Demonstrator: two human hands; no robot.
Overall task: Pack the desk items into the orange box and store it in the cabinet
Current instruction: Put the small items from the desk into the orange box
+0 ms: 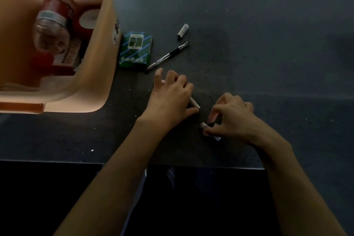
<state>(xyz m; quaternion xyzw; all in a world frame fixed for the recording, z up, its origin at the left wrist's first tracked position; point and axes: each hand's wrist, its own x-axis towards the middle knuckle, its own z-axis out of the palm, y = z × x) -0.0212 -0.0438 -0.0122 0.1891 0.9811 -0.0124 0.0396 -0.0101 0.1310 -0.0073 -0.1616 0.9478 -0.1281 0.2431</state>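
The orange box [99, 48] stands at the left of the dark desk [249, 53], holding a clear bottle with a red label [51, 30] and other red items. My left hand [170, 97] curls over a white stick-like item [194, 103] lying on the desk. My right hand [231, 119] pinches a small white tube [204, 126] between thumb and fingers near the front edge. Beyond the hands lie a green patterned packet [136, 50], a black pen [168, 56] and a small white cap-like piece [183, 31].
The desk's front edge [191, 165] runs across just below my hands, with dark space under it. The green packet sits against the orange box's right wall. The right half of the desk shows only bare dark surface.
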